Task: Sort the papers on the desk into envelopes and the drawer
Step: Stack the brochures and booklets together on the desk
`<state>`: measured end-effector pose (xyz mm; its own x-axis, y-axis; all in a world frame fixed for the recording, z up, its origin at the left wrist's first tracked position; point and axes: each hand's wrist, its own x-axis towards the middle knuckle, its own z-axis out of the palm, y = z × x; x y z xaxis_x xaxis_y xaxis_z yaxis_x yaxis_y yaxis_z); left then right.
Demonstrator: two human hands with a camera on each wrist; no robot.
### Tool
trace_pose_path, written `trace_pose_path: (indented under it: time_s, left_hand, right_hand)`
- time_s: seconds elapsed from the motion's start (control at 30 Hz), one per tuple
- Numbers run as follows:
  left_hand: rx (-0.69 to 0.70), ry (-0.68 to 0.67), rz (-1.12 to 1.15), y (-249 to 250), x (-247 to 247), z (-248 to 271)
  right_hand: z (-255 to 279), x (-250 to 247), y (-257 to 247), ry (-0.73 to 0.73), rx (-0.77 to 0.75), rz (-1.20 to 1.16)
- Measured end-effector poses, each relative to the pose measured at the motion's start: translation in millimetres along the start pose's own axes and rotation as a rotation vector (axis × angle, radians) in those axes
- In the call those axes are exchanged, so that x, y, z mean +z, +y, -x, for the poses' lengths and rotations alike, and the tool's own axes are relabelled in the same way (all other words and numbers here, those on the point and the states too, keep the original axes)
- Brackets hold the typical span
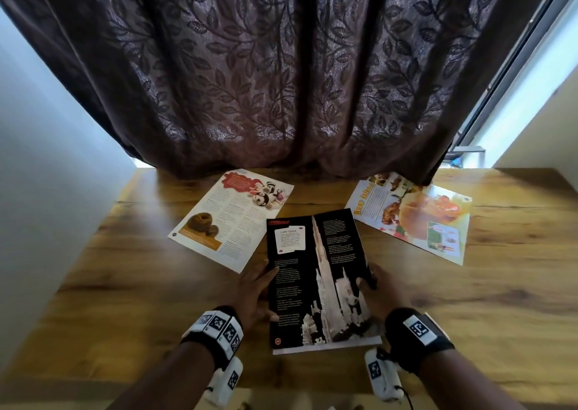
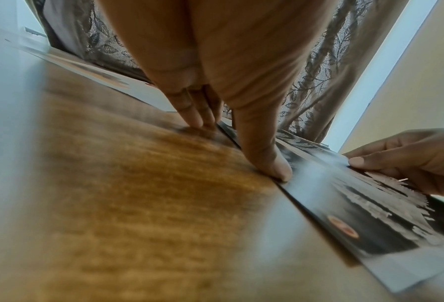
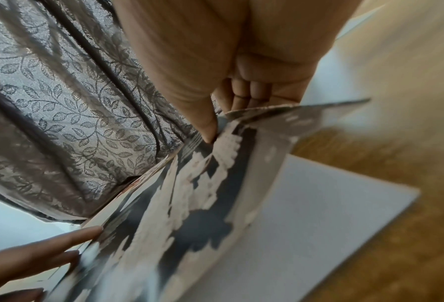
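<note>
A black page with a pale tower picture [image 1: 316,278] lies in the middle of the wooden desk [image 1: 125,284]. My left hand [image 1: 266,294] rests against its left edge, the thumb [image 2: 275,165] pressing the edge and straight fingers [image 2: 197,118] touching the desk. My right hand [image 1: 372,287] pinches the page's right edge, thumb [image 3: 210,130] on top and fingers curled beneath, lifting that side. The raised black page [image 3: 189,204] uncovers a white sheet or envelope [image 3: 319,204] lying flat below it. The black page [image 2: 357,204] stays low on the left.
A white page with toy photos [image 1: 231,219] lies at the back left, a colourful orange page [image 1: 416,219] at the back right. A dark leaf-patterned curtain [image 1: 281,81] hangs onto the desk's far edge. A pale wall [image 1: 37,191] borders the left side.
</note>
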<state>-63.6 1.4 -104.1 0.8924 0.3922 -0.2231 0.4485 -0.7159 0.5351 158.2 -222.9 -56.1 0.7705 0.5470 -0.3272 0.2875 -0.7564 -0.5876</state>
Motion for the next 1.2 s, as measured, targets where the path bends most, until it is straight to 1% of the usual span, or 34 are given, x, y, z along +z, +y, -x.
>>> trace_pose_path:
  time_s: [0.23, 0.37, 0.43, 0.5, 0.53, 0.6, 0.7, 0.77, 0.87, 0.97, 1.03, 1.2]
  left_hand:
    - [0.019, -0.056, -0.083, -6, 2, 0]
    - [0.015, -0.083, -0.067, -7, 5, 0]
    - [0.018, -0.087, -0.077, -6, 7, 0]
    - [0.021, -0.087, -0.08, -5, 6, 1]
    - [0.021, -0.094, -0.083, -3, 5, 1]
    - [0.014, -0.118, -0.093, -3, 4, 0]
    - [0.006, -0.073, -0.1, -8, 9, -2]
    - [-0.007, -0.061, -0.104, -12, 14, -4]
    - [0.002, -0.061, -0.107, -16, 16, -5]
    - [0.001, -0.071, -0.086, -17, 17, -5]
    - [0.007, -0.069, -0.074, -18, 16, -5]
    - [0.007, -0.074, -0.057, -12, 10, -2]
  right_hand:
    - [5, 0, 0, 0.019, -0.034, 0.08]
    - [11, 1, 3, 0.054, -0.019, 0.161]
    - [15, 2, 1, 0.095, -0.077, 0.256]
    - [18, 6, -8, 0.107, -0.178, 0.26]
    - [20, 9, -15, 0.087, -0.237, 0.266]
    - [22, 19, -30, -0.007, -0.362, 0.332]
    - [24, 35, -52, -0.224, -0.496, 0.43]
    - [25, 41, -61, -0.352, -0.565, 0.55]
    - [28, 43, -60, -0.399, -0.659, 0.77]
    - [30, 39, -49, -0.455, -0.671, 0.912]
    - [32, 37, -46, -0.48, -0.659, 0.961]
    - [39, 38, -51, -0.459, -0.66, 0.984]
